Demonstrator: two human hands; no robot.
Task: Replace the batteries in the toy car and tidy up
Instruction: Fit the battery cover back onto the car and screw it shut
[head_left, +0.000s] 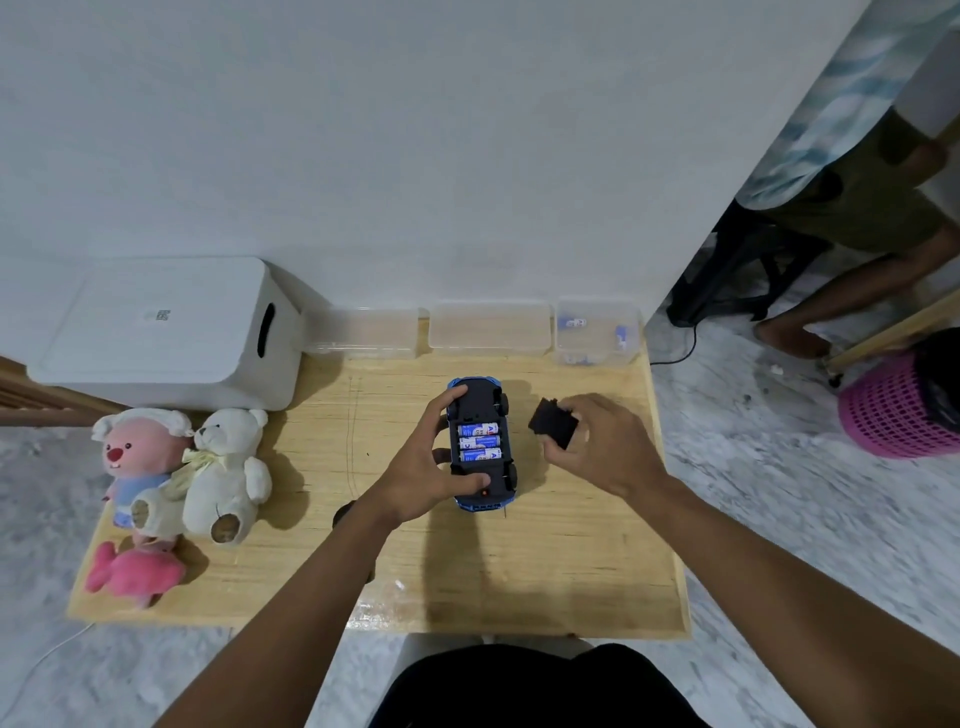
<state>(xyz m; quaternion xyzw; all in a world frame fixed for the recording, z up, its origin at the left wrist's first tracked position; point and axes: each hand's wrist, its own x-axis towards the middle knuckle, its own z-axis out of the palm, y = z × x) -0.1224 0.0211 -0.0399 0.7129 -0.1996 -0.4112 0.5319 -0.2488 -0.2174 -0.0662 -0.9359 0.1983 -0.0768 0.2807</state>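
Left hand (423, 467) is clamping the upturned toy car (482, 446) at table (519, 561) centre, three batteries (479, 442) showing in the open bay. Right hand (597, 447), at three o'clock of the car, is pinching the black cover (553, 430). Advice: align the cover's tabs first, then press flat. Battery polarity and any latch are unreadable; the container (597, 332) at one o'clock is blurred.

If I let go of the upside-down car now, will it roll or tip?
Probably not roll: the toy car lies belly-up, wheels off the table. It may rock on its roof. The three batteries look seated, so likely stay put.
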